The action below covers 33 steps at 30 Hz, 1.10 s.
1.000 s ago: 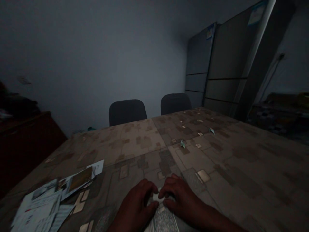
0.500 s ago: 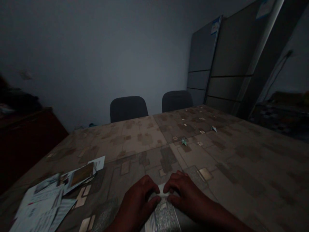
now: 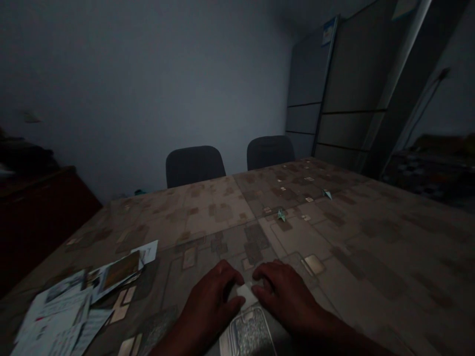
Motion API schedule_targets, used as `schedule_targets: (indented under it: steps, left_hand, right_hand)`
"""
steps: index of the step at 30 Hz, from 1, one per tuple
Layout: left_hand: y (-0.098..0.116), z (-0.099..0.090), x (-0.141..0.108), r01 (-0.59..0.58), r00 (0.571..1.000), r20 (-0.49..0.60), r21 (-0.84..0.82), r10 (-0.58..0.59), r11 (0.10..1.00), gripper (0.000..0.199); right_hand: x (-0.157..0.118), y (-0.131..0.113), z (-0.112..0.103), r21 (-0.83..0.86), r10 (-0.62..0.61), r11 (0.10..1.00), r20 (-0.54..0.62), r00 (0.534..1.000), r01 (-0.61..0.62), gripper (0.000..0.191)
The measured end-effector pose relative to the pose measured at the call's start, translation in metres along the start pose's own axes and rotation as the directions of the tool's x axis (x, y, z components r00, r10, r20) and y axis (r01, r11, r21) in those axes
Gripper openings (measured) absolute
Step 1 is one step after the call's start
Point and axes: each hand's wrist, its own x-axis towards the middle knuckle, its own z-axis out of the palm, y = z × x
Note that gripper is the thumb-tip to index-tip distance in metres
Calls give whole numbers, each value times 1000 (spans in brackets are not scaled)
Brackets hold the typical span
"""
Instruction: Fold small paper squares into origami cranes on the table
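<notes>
A small piece of pale paper (image 3: 246, 296) lies between my two hands at the near edge of the table. My left hand (image 3: 212, 297) has its fingers curled, and its thumb rests on the paper's left side. Opposite it, my right hand (image 3: 287, 292) pinches the right side with thumb and bent fingers. Part of the paper is hidden under the fingers. Farther off stands a small green folded paper figure (image 3: 281, 215), and a second folded paper piece (image 3: 327, 194) sits beyond it to the right.
Loose printed papers and cards (image 3: 59, 309) are heaped at the near left of the patterned tablecloth (image 3: 208, 212). Two dark chairs (image 3: 195, 165) stand at the far side against the wall. A tall cabinet (image 3: 349, 84) rises at the back right, and a dark red cabinet (image 3: 44, 217) is at the left.
My hands have parted slightly at the fingertips, so more of the pale paper shows between them. The view has shifted a little; the folded figures and paper heap stay in place.
</notes>
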Motion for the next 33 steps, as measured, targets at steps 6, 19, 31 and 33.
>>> schedule_targets:
  steps: [6, 19, 31, 33]
  left_hand:
    - [-5, 5, -5, -59, 998, -17, -83, 57, 995, 12]
    - [27, 14, -8, 95, 954, -31, -911, -297, 400, 21]
    - [37, 15, -11, 67, 931, -173, -783, -320, 618, 31]
    - [40, 14, -11, 82, 917, -191, -771, -351, 632, 26]
  right_hand:
    - [3, -3, 11, 18, -55, 998, -26, 998, 56, 10]
    - [6, -15, -3, 482, 89, 876, -111, 990, -25, 7]
    - [5, -24, -7, 650, 164, 758, -104, 981, -58, 8]
    - [4, -25, -6, 646, 160, 762, -107, 981, -54, 9]
